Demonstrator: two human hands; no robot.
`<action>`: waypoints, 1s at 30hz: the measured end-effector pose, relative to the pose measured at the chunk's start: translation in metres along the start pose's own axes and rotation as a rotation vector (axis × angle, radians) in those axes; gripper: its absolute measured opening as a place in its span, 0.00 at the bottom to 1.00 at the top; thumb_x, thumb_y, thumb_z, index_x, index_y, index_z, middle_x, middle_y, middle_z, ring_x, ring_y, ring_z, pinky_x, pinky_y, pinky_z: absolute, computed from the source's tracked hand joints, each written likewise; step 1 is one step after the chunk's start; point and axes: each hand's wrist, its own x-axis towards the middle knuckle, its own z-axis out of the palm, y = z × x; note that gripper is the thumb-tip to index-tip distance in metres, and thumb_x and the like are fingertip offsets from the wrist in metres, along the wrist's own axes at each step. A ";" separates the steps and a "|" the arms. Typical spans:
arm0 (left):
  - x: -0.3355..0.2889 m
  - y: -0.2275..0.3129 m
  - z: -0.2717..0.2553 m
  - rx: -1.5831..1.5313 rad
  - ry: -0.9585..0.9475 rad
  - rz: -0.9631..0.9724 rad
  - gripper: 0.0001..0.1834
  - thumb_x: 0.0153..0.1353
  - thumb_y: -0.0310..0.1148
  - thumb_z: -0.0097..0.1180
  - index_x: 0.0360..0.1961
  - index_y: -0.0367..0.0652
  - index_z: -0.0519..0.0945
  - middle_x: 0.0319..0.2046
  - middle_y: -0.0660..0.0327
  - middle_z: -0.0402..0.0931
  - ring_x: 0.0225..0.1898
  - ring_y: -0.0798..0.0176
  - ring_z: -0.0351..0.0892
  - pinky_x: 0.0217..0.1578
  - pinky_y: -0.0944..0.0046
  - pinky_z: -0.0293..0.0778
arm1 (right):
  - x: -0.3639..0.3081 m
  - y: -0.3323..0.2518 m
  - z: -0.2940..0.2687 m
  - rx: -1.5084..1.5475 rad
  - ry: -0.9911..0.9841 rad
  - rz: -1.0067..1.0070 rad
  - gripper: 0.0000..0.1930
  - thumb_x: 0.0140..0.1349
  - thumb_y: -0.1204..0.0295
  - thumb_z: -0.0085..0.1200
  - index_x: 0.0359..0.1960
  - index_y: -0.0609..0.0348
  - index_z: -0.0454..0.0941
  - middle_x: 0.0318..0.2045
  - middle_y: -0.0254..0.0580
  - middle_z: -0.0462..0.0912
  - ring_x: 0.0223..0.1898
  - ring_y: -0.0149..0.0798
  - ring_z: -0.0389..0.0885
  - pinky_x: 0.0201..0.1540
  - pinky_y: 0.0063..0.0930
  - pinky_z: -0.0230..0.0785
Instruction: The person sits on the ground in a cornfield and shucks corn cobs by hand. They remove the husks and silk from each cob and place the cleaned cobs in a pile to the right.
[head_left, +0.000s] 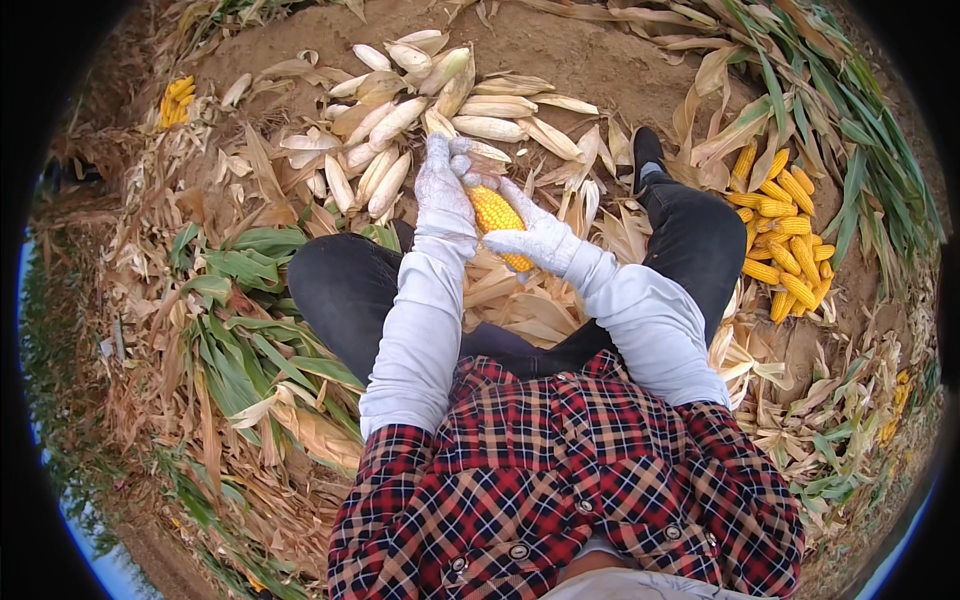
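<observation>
My right hand (535, 232), in a pale, dusty glove, wraps round a bare yellow ear of corn (495, 212) held tilted above my lap. Close to its left, my gloved left hand (443, 190) points away from me, its fingers bent at the near end of a pale husk-covered ear of corn (438, 122). The fingertips partly hide that end. Beyond both hands lies a pile of ears in dry husks (395, 125) on the soil. Loose stripped husks (500, 290) lie between my legs.
A heap of bare yellow ears (788, 240) lies right of my right knee, by green and dry stalks (820, 110). More leafy stalks (260, 350) lie at my left. A small group of yellow ears (177, 100) sits far left. My bent legs flank the husks.
</observation>
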 end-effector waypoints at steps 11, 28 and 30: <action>-0.008 0.000 0.018 -0.132 0.164 0.302 0.15 0.75 0.49 0.53 0.37 0.51 0.76 0.30 0.70 0.74 0.27 0.72 0.70 0.28 0.71 0.69 | 0.000 0.012 0.036 0.701 0.178 0.103 0.43 0.66 0.63 0.63 0.79 0.48 0.53 0.45 0.48 0.82 0.29 0.42 0.84 0.26 0.36 0.80; 0.030 -0.099 -0.055 1.749 -0.333 -0.032 0.29 0.64 0.55 0.61 0.58 0.46 0.79 0.52 0.49 0.82 0.60 0.47 0.80 0.61 0.52 0.72 | -0.008 -0.015 -0.033 1.717 0.222 0.113 0.30 0.68 0.42 0.55 0.57 0.54 0.75 0.37 0.50 0.82 0.29 0.43 0.84 0.31 0.33 0.82; 0.015 -0.107 -0.048 1.843 -0.348 0.107 0.28 0.64 0.54 0.62 0.57 0.46 0.80 0.53 0.49 0.82 0.58 0.47 0.80 0.59 0.51 0.73 | -0.015 -0.015 -0.074 1.973 0.298 0.080 0.25 0.69 0.43 0.55 0.53 0.49 0.75 0.37 0.51 0.81 0.31 0.47 0.83 0.32 0.37 0.83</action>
